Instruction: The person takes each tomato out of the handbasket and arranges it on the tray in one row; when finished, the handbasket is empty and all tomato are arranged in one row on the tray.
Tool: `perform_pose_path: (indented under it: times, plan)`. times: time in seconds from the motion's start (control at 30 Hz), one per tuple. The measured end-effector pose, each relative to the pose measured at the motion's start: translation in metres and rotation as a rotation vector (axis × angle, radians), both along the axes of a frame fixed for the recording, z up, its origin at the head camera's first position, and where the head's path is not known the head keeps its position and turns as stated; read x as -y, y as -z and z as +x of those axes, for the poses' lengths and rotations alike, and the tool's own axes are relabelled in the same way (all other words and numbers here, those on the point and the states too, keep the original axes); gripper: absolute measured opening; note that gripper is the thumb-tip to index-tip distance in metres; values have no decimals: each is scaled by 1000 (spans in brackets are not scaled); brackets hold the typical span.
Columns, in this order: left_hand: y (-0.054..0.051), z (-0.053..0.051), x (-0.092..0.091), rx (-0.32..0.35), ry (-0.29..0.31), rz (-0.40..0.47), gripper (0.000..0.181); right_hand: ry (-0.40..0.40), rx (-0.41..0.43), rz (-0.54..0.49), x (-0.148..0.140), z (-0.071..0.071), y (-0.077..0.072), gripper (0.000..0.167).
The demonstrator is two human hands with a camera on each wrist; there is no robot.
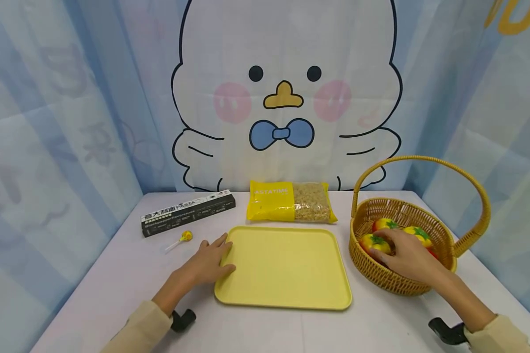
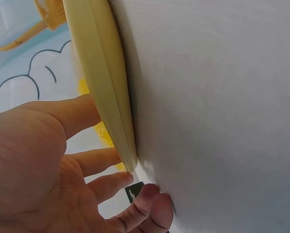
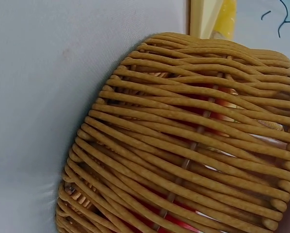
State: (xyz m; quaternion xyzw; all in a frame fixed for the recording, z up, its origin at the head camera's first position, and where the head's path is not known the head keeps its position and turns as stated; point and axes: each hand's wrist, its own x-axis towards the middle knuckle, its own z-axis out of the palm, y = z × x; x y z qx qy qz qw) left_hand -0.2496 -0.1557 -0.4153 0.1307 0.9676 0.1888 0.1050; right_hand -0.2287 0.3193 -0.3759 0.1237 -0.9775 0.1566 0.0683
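Observation:
My left hand (image 1: 209, 262) lies at the left edge of a pale yellow tray (image 1: 282, 267), fingers spread and touching its rim. In the left wrist view that hand (image 2: 62, 165) has its fingers against the tray's side (image 2: 104, 73). My right hand (image 1: 408, 255) reaches into a woven basket (image 1: 380, 282), with thumb and fingers about a red-and-yellow fruit with a green leafy top (image 1: 372, 242). Similar fruits (image 1: 384, 224) lie beside it in the basket. Basket weave (image 3: 184, 131) hides most of that grasp in the right wrist view.
Behind the tray lies a yellow pasta bag (image 1: 271, 201). A black-and-white pasta box (image 1: 190, 213) sits at the back left, a lollipop (image 1: 185, 236) in front of it. The basket's tall handle (image 1: 479, 196) arches above the right side.

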Motion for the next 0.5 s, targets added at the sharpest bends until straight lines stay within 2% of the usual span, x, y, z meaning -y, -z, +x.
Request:
perform_pose_path:
  times: [0.5]
  plan:
    - [1, 0, 0, -10, 1, -11, 68, 12, 7, -15, -1, -2, 4, 58]
